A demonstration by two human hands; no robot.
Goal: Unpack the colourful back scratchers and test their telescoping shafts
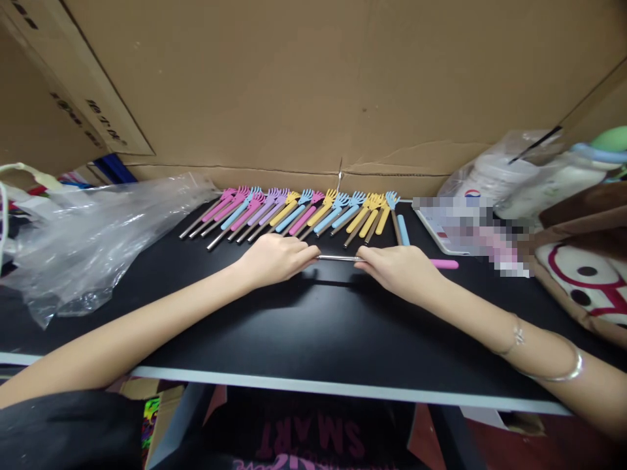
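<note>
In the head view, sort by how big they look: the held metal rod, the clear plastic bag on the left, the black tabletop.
1. Black tabletop
2. Clear plastic bag
3. Metal rod, partly covered by left hand and right hand

Directly behind the row of claw-ended sticks, the cardboard wall bars passage. Left of the row, a plastic bag obstructs; far right, a brown plush item. Immediately in front, the left hand, metal rod and right hand form a barrier; farther in front, the black tabletop permits passage.
</note>
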